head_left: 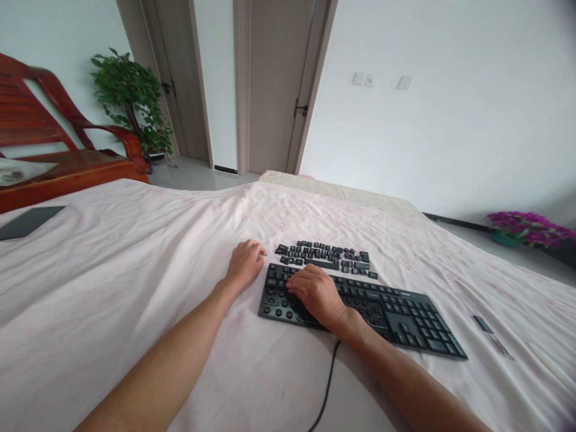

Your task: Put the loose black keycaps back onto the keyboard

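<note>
Flat black plastic computer keyboard (396,309) lies on pale floral cloth (135,288), cable trailing toward viewer. Left end shows bare round key sockets. Right hand (317,294) rests palm down on that stripped part, fingers curled; grip cannot tell. Left hand (245,264) loosely curled on cloth just beside keyboard's left end; holding anything, cannot tell. Loose black keycaps (326,257) rowed just behind keyboard. Dark flat slab (29,221) far left.

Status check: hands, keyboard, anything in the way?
Left hand on the cloth beside the keyboard, holding nothing visible. Right hand flat on its left half, where caps are off. Loose keycaps lie behind it. Nothing blocking.
</note>
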`<state>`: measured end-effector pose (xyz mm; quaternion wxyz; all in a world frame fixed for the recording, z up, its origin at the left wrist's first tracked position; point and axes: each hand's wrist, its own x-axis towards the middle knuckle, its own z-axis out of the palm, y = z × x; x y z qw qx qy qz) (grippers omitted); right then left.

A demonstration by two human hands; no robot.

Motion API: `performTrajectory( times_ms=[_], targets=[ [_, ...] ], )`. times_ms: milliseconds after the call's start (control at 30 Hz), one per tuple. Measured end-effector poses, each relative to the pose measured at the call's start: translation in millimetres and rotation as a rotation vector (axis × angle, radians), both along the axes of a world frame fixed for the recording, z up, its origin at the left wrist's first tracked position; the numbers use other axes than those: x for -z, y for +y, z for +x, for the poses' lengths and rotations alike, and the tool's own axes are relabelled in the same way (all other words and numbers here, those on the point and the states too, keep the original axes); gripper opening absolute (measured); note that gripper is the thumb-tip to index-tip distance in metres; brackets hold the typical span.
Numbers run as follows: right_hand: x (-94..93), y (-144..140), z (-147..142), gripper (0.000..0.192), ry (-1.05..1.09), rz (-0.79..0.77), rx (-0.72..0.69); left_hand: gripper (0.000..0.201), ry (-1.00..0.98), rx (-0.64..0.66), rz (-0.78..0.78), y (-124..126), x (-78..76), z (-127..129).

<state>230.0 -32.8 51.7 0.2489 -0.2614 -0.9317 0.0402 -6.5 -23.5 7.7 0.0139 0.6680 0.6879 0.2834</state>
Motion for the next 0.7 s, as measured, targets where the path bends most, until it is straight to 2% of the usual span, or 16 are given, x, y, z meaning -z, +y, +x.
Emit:
performTrajectory(
  times_ms=[367, 700],
  targets=[
    [3.3, -2.5, 2.5, 0.024, 0.04, 0.095, -0.104, 0.02, -0.003, -0.007, -0.011, -1.3, -1.8, 0.9],
    [1.2, -8.4, 3.6, 0.029, 0.043, 0.011, -0.044, 0.02, -0.001, -0.007, -0.027, -2.9, -4.5, 1.6]
  ],
)
